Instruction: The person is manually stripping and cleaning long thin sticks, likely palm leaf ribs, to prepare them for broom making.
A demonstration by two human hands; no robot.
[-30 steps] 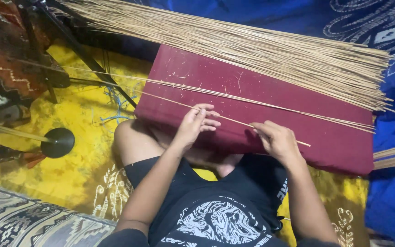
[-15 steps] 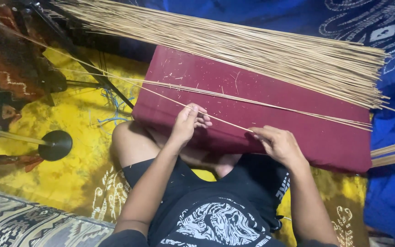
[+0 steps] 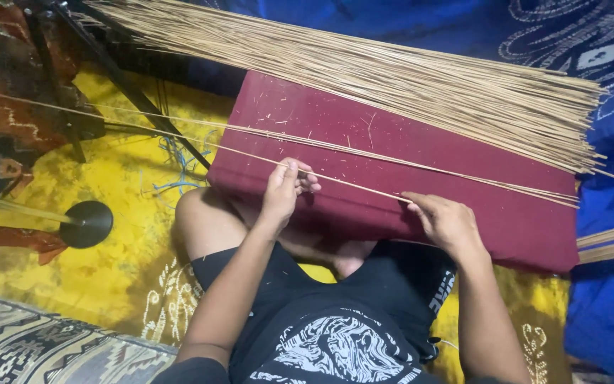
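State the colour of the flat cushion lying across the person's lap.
The cushion is dark red, flecked with pale shavings, seen best in the head view.

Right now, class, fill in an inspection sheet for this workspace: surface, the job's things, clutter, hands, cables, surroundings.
Surface: maroon cushion across the person's lap, flecked with pale shavings.
Job's things: one thin stick lying on the cushion under both hands; a big bundle of sticks along its far edge; a few loose sticks between.
Clutter: nothing seen beyond the shavings.
Hands: left hand pinches the thin stick; right hand presses on it nearer its end.
Cables: blue cord tangled on the yellow cloth.
Surroundings: black stand with round base, blue patterned cloth, patterned fabric in the near corner.
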